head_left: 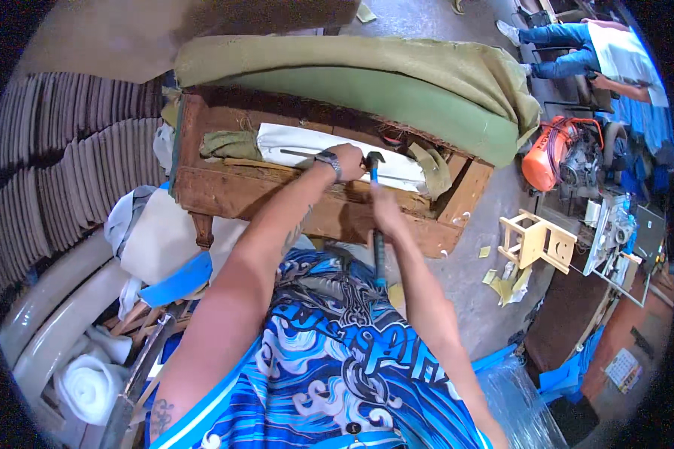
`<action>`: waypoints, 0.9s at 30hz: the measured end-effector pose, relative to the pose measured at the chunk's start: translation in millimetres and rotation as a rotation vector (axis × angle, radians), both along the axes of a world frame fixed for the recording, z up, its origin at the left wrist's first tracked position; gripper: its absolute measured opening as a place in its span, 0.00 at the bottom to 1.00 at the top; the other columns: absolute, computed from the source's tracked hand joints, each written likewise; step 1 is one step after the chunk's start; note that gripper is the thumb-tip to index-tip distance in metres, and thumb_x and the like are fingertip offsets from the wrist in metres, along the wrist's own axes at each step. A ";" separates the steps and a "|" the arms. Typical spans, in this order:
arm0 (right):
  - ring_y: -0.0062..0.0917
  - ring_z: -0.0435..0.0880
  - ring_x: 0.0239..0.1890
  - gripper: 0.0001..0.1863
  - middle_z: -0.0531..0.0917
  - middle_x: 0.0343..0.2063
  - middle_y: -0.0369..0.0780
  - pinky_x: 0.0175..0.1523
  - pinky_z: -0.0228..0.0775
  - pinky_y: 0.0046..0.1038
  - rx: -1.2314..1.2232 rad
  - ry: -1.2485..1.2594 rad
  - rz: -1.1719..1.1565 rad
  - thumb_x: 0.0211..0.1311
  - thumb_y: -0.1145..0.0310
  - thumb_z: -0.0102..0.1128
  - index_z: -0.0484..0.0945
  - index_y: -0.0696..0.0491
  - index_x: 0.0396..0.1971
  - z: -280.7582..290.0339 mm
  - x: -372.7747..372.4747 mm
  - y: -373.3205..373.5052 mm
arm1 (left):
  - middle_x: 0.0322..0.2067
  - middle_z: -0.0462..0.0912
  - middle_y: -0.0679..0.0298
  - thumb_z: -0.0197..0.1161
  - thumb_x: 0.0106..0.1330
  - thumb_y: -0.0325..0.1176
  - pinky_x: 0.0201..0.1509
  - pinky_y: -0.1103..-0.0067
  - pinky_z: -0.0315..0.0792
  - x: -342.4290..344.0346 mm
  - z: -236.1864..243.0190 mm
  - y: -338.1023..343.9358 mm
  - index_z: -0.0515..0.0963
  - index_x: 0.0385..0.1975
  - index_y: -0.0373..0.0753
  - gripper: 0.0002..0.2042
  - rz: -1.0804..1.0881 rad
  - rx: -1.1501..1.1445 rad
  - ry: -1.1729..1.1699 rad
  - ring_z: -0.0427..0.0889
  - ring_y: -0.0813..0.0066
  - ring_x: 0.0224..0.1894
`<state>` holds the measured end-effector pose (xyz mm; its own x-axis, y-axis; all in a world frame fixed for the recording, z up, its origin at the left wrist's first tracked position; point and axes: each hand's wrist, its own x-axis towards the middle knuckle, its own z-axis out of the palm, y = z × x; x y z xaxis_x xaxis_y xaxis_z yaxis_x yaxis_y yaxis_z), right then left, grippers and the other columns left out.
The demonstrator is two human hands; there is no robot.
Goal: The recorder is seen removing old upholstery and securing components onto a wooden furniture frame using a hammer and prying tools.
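From my remote seat I am looking down on a wooden furniture frame (232, 196), lying just ahead of the wearer. My right hand (387, 213) is closing firmly around a hammer (380, 258), its head standing beside the fingers of my left hand (347, 161). That left hand is resting low over a white strip (299, 148), fingers bent; I cannot tell how far they are parting or whether they are pinching anything small.

As I am judging it, the work is sitting partway. The rails are showing bare, the white strip is lying lengthwise inside the frame, and rough cloth (433, 173) is poking out at its right end. The green cover (397, 97) is lying along the far side rather than spanning the opening, so fastening and covering seem to be remaining. I am seeing no clear fixing along the strip.

For room, the near rail is running close to the wearer's body, limiting the hammer's backswing. The far edge is rising under the green cover. On the left, stacked folded cloth (90, 157) is crowding in; on the right, bare floor (472, 277) is opening before an orange tank (543, 165) and a small wooden stool (535, 238).
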<state>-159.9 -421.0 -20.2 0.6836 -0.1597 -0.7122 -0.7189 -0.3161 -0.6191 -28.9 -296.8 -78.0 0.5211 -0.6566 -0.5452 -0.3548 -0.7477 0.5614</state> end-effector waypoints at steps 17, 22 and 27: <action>0.17 0.59 0.07 0.19 0.61 0.10 0.31 0.11 0.51 0.20 0.134 0.041 -0.267 0.69 0.48 0.37 0.64 0.49 0.32 21.9 -75.5 -51.0 | 0.24 0.81 0.53 0.56 0.54 0.44 0.37 0.61 0.74 -32.3 31.0 -6.3 0.81 0.24 0.44 0.12 0.012 -0.216 -0.165 0.81 0.53 0.29; 0.15 0.59 0.09 0.18 0.61 0.11 0.30 0.13 0.52 0.19 0.181 0.059 -0.306 0.69 0.48 0.39 0.63 0.48 0.30 17.6 -65.5 -51.0 | 0.23 0.81 0.54 0.57 0.56 0.47 0.37 0.62 0.75 -23.5 35.6 -2.1 0.80 0.20 0.41 0.15 0.094 -0.293 -0.217 0.80 0.53 0.28; 0.15 0.59 0.09 0.18 0.62 0.11 0.30 0.13 0.53 0.19 0.140 -0.018 -0.218 0.69 0.49 0.40 0.63 0.48 0.29 24.3 -61.5 -44.3 | 0.19 0.78 0.56 0.57 0.57 0.46 0.33 0.63 0.73 -21.3 32.0 5.3 0.77 0.16 0.39 0.17 0.161 -0.424 -0.287 0.79 0.55 0.25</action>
<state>-221.4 -465.3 4.1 0.6569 -0.2052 -0.7256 -0.7489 -0.0655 -0.6595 -50.1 -291.4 -46.0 0.7227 -0.6876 -0.0701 -0.4376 -0.5338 0.7236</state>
